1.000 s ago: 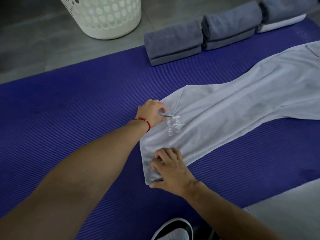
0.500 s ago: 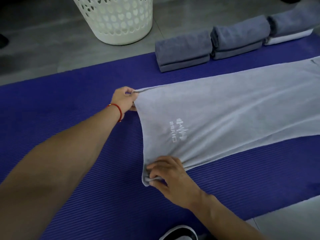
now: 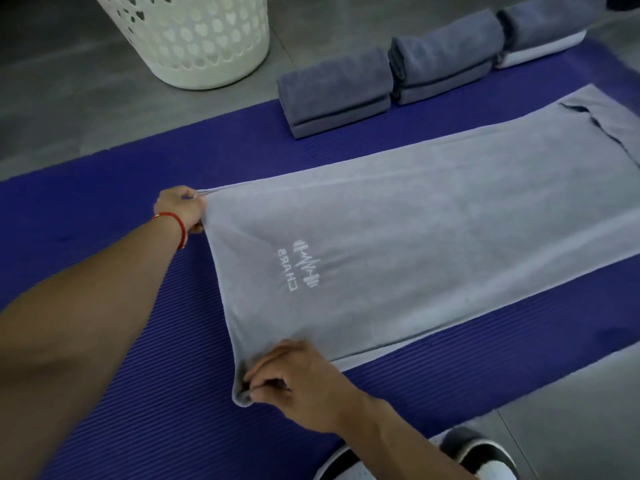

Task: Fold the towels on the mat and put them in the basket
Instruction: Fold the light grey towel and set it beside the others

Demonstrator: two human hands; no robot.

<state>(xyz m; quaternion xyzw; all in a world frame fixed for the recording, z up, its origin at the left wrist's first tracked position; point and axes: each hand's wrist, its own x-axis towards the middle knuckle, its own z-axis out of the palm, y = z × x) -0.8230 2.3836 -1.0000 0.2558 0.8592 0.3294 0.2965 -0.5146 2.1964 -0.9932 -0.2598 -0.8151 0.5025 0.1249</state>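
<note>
A long light-grey towel (image 3: 433, 237) with a white logo lies stretched out flat on the purple mat (image 3: 104, 323). My left hand (image 3: 181, 211), with a red string at the wrist, pinches its far left corner. My right hand (image 3: 298, 382) pinches the near left corner. The towel's far right end has a small folded-over flap. A white perforated basket (image 3: 194, 39) stands on the floor beyond the mat at upper left.
Three folded dark-grey towels (image 3: 337, 93) sit in a row along the mat's far edge, the rightmost on something white. Grey tiled floor surrounds the mat. A black-and-white shoe (image 3: 481, 455) shows at the bottom edge.
My left hand pulled the far corner outward and away, spreading the bunched towel end flat. My right hand kept hold of the near corner. The towel now lies smooth and wide.
</note>
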